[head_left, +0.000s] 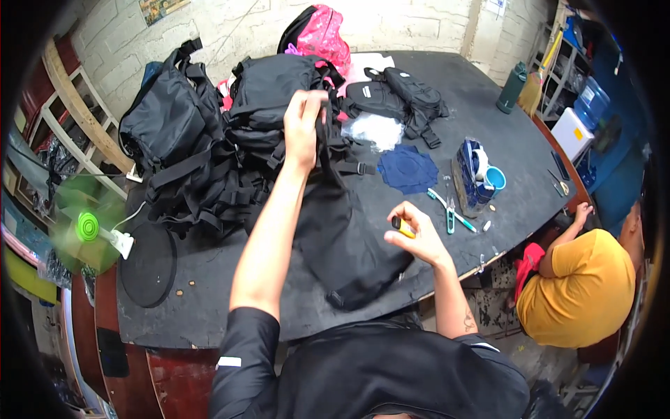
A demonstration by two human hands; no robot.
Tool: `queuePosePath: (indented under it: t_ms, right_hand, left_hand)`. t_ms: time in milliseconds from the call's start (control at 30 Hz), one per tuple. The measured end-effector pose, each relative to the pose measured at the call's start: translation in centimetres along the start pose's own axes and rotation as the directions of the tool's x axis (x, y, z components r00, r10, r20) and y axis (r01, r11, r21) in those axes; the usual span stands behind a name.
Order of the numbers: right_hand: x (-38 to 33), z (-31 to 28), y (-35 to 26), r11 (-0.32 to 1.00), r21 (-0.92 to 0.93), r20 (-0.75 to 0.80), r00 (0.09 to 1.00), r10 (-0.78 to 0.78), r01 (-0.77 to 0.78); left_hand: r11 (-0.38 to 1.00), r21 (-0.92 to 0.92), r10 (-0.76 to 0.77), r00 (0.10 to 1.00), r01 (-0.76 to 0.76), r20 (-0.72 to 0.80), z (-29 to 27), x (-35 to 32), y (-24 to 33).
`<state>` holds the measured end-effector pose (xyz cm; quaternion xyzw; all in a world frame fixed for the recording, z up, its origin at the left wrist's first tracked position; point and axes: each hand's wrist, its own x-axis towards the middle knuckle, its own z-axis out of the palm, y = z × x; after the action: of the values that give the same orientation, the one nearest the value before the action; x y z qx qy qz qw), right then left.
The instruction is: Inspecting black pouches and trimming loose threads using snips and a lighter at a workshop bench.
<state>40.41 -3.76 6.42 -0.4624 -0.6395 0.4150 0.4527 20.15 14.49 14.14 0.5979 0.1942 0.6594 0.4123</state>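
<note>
Black bag point(349, 241) lies right here on the table point(447, 279), its lower end close to the front edge; the right hand point(417, 236), just beside its right side, curls partly closed around a small yellow-and-black tool point(403, 227), thumb sticking out. Farther up, the left hand point(304, 129) grips a black strip rising from the bag, fingers folded over it. Teal snips point(450, 218) and a caddy point(460, 183) border the right; piled black bags point(195, 167) crowd the left; tabletop stretches beyond the caddy toward a green bottle point(512, 87).
</note>
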Motion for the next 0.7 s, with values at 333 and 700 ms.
queuePosePath:
  t_ms: [333, 700]
  right_hand:
    - [-3.3, 3.0, 1.0, 0.749, -0.6, 0.3, 0.947, -0.116, 0.282]
    - [-0.8, 3.0, 2.2, 0.659, -0.699, -0.188, 0.818, -0.543, 0.277]
  left_hand:
    - [0.961, 0.257, -0.176, 0.948, 0.106, 0.265, 2.1, -4.0, -1.4]
    - [0.69, 0.167, -0.671, 0.535, 0.705, 0.514, -2.1, -18.8, 1.1]
